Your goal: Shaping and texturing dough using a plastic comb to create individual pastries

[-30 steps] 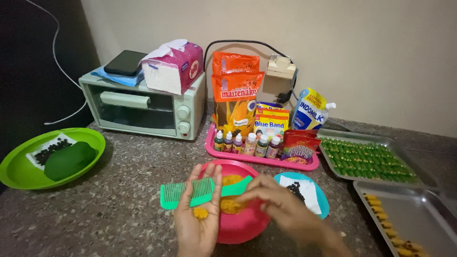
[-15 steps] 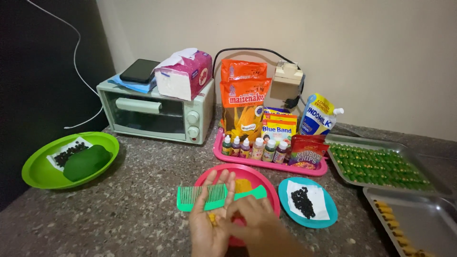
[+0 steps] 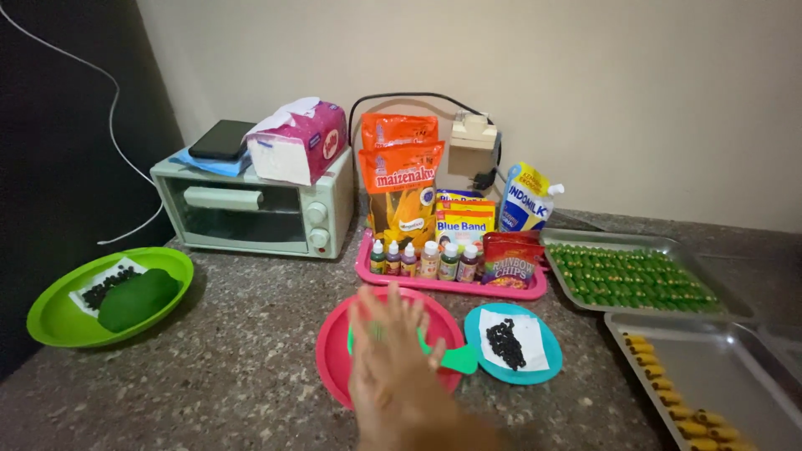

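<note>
My two hands are pressed flat together, palm on palm, over a red plate (image 3: 330, 355). My right hand (image 3: 393, 359) lies on top with its fingers spread and blurred by motion. My left hand is almost wholly hidden beneath it, and whatever is between the palms is hidden too. A green comb (image 3: 458, 359) rests on the plate under the hands, its handle sticking out to the right. Just right of the plate is a small blue plate (image 3: 551, 372) with a white paper holding black bits (image 3: 504, 342).
A pink tray (image 3: 451, 286) of small bottles and food packets stands behind the plates, and a pale green toaster oven (image 3: 251, 213) at back left. A green plate (image 3: 50, 321) with green dough is at left. Two metal trays (image 3: 652, 242) (image 3: 727, 367) of small green and yellow pieces are at right.
An orange dough piece lay on my open left palm a second ago. My right hand has come over it and the palms are now together. The view has tilted up.
</note>
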